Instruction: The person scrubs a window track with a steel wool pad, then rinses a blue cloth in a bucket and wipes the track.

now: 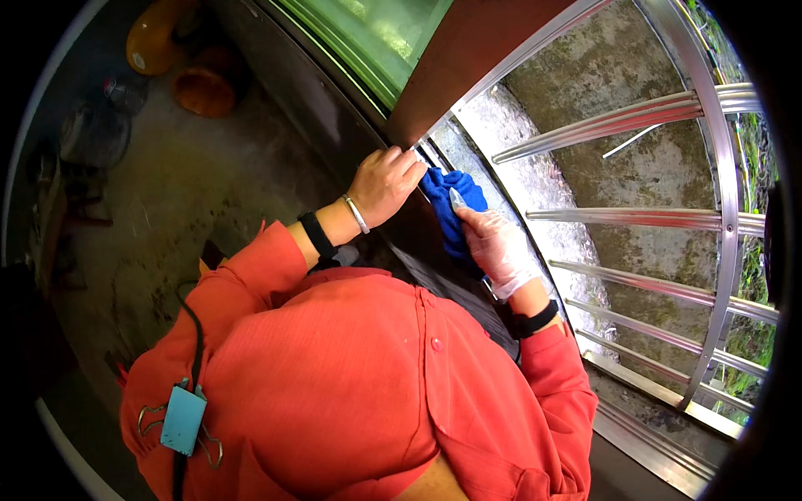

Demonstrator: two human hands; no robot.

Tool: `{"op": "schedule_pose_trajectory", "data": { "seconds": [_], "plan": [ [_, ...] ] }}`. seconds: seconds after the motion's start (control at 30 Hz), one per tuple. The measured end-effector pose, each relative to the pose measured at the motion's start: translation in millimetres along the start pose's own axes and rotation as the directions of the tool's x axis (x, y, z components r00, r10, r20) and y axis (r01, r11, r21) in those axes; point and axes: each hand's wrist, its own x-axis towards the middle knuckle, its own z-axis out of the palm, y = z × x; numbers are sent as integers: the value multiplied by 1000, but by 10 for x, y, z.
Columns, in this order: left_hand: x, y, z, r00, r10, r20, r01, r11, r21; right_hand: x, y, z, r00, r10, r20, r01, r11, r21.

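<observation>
My left hand (pixel 386 181), bare with a silver bangle and a black band at the wrist, rests with bent fingers at the lower corner of the brown window frame (pixel 432 81). Whether its fingertips grip anything is hidden. In a clear plastic glove, my right hand (pixel 498 250) holds a bunched blue cloth (pixel 460 191) against the metal window track (pixel 432 153). The cloth hangs down over the inner edge of the sill.
Metal window bars (pixel 626 217) stand outside on the right, beyond the sill. A green-tinted glass pane (pixel 388 37) is at the top. Orange-brown pots (pixel 203 91) and a dark rounded container (pixel 97 134) sit on the concrete floor at the upper left.
</observation>
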Motion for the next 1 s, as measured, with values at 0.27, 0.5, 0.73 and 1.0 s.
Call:
{"op": "schedule_pose_trajectory", "data": {
  "seconds": [0.27,0.5,0.73,1.0],
  "plan": [
    [-212,11,-20,999,-9,-44,5,996,-88,435,-305,240,971,-204,-127,151,929,-337],
    [-256,172,-23,997,78,1,-77,989,-129,137,-242,195,985,-128,-117,82,937,-339],
    [-379,218,-13,997,71,2,-68,962,-265,-20,-121,215,979,-155,-136,106,943,-314],
    [-254,322,90,994,110,4,-103,939,-329,90,-70,226,957,1,-288,23,996,80]
  ]
}}
